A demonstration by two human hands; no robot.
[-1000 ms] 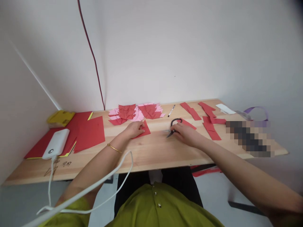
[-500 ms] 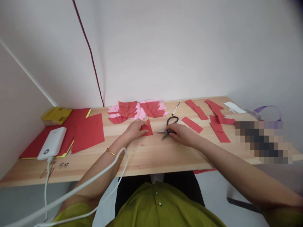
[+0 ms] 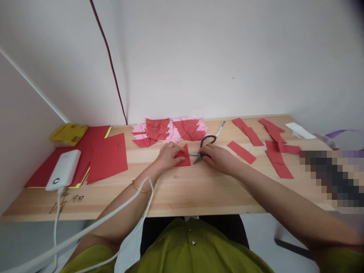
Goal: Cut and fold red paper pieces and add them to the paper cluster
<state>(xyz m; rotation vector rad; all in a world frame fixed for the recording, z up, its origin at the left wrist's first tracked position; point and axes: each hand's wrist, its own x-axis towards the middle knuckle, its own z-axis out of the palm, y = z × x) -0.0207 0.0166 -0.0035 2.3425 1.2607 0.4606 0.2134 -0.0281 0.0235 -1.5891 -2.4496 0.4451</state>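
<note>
My left hand (image 3: 167,154) rests on a small folded red paper piece (image 3: 184,157) lying on the wooden table (image 3: 182,189), fingers closed over its left part. My right hand (image 3: 218,157) grips black scissors (image 3: 203,147) on the tabletop, their blades slightly parted and pointing left at the red piece's right edge. Just behind both hands lies a heap of folded red and pink paper pieces (image 3: 169,131).
Large red sheets (image 3: 105,155) lie at the left with a white power bank (image 3: 64,169) on them and its cable running toward me. A yellow packet (image 3: 68,133) sits far left. Red paper strips (image 3: 270,146) and a pen (image 3: 220,129) lie to the right.
My right hand has slid the scissors left until the blades reach the red piece. My left hand stays on the paper. The view has shifted a little.
</note>
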